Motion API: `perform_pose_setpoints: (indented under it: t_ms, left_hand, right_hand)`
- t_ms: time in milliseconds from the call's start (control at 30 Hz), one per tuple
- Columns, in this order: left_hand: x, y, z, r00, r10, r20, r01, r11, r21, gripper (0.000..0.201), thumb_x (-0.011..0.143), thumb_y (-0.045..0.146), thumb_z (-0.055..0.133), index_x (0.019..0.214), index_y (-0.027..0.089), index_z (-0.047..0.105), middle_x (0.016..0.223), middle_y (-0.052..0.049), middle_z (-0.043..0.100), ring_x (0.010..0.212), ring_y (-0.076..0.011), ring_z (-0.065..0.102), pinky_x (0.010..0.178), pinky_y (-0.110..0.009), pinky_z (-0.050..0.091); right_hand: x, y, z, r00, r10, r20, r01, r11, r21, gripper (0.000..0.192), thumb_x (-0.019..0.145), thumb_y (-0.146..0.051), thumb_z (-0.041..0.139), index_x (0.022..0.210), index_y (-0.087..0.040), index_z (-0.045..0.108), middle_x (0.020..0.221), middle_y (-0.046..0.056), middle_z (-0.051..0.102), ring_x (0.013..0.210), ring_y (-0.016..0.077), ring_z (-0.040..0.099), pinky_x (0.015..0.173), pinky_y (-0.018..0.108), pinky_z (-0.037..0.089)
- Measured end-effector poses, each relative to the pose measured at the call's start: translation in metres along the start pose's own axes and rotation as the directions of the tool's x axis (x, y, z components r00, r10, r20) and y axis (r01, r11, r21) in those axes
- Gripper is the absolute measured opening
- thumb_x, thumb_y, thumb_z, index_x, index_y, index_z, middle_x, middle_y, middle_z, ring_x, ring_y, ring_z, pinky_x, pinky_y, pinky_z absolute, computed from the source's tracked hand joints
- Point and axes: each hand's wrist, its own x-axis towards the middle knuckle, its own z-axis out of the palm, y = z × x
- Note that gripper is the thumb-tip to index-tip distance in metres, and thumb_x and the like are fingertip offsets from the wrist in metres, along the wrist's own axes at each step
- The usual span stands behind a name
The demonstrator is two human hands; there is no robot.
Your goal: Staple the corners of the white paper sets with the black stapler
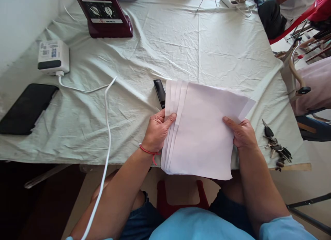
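Between my two hands is a stack of white paper sheets, fanned out along its left side and hanging a little over the table's front edge. My left hand is closed on the left edges, thumb on top. At the right edge my right hand pinches the stack, with its thumb over the top sheet and the other fingers hidden beneath. A slim black device lies just beyond my left hand, partly covered by the paper. A bunch of keys rests to the right of my right hand.
A pale cloth with wrinkles covers the table. On the left are a black phone-like device, a white box and its white cable. A dark red appliance stands behind. Other people sit at the right.
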Motion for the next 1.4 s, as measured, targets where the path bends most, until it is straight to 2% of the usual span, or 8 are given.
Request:
perform_pose_setpoints:
  t_ms: [233, 467, 700, 900, 1233, 1400]
  left_hand:
    - [-0.001, 0.003, 0.002, 0.999, 0.02, -0.036, -0.021, 1.0, -0.018, 0.034, 0.072, 0.045, 0.097, 0.094, 0.022, 0.085, 0.101, -0.005, 0.086, 0.105, -0.0287, 0.081, 0.101, -0.045, 0.064]
    - [0.0, 0.001, 0.0, 0.998, 0.053, -0.043, -0.053, 0.999, -0.004, 0.03, 0.082, 0.047, 0.09, 0.096, 0.021, 0.083, 0.102, -0.005, 0.085, 0.113, -0.0292, 0.078, 0.097, -0.04, 0.063]
    - [0.004, -0.006, -0.003, 0.993, 0.108, -0.043, -0.106, 0.994, 0.038, 0.035, 0.082, 0.054, 0.09, 0.088, 0.02, 0.082, 0.087, -0.001, 0.082, 0.081, -0.0169, 0.075, 0.076, -0.027, 0.06]
    - [0.005, -0.008, -0.005, 0.992, 0.102, -0.079, -0.099, 0.994, 0.035, 0.042, 0.078, 0.057, 0.092, 0.073, 0.019, 0.075, 0.073, 0.001, 0.074, 0.065, -0.0118, 0.064, 0.062, -0.024, 0.052]
    - [0.003, -0.005, -0.003, 0.988, 0.101, -0.119, -0.093, 0.993, 0.07, 0.05, 0.076, 0.064, 0.091, 0.066, 0.019, 0.071, 0.065, 0.002, 0.068, 0.057, -0.0105, 0.055, 0.056, -0.024, 0.046]
    - [0.003, -0.005, -0.003, 0.988, 0.124, -0.092, -0.117, 0.99, 0.073, 0.045, 0.082, 0.062, 0.087, 0.072, 0.02, 0.078, 0.068, 0.001, 0.071, 0.061, -0.0126, 0.062, 0.058, -0.025, 0.05]
  right_hand:
    - [0.0, 0.0, 0.0, 0.999, -0.033, -0.025, 0.033, 0.999, 0.006, 0.047, 0.055, -0.034, 0.106, 0.091, -0.019, 0.08, 0.095, 0.005, 0.083, 0.076, 0.0179, 0.077, 0.068, 0.027, 0.066]
    - [0.0, 0.0, 0.001, 0.998, -0.061, -0.025, 0.061, 0.998, -0.001, 0.043, 0.055, -0.034, 0.105, 0.087, -0.019, 0.08, 0.094, 0.006, 0.083, 0.079, 0.0185, 0.076, 0.07, 0.028, 0.066]
    - [-0.002, -0.003, 0.003, 0.998, -0.053, -0.019, 0.054, 0.999, 0.006, 0.042, 0.055, -0.032, 0.105, 0.087, -0.019, 0.081, 0.097, 0.005, 0.083, 0.082, 0.0174, 0.077, 0.073, 0.026, 0.066]
    - [-0.002, -0.004, 0.003, 0.998, -0.054, -0.017, 0.054, 0.999, 0.001, 0.042, 0.056, -0.032, 0.104, 0.088, -0.019, 0.081, 0.099, 0.005, 0.083, 0.084, 0.0175, 0.077, 0.075, 0.026, 0.066]
    - [-0.001, -0.002, 0.001, 0.996, -0.084, 0.009, 0.084, 0.996, 0.004, 0.04, 0.059, -0.031, 0.104, 0.091, -0.02, 0.082, 0.1, 0.004, 0.083, 0.086, 0.0171, 0.078, 0.077, 0.025, 0.067]
    - [0.0, -0.001, -0.001, 0.996, -0.088, 0.015, 0.087, 0.996, 0.018, 0.041, 0.059, -0.03, 0.104, 0.092, -0.021, 0.082, 0.101, 0.004, 0.083, 0.088, 0.0177, 0.078, 0.078, 0.026, 0.068]
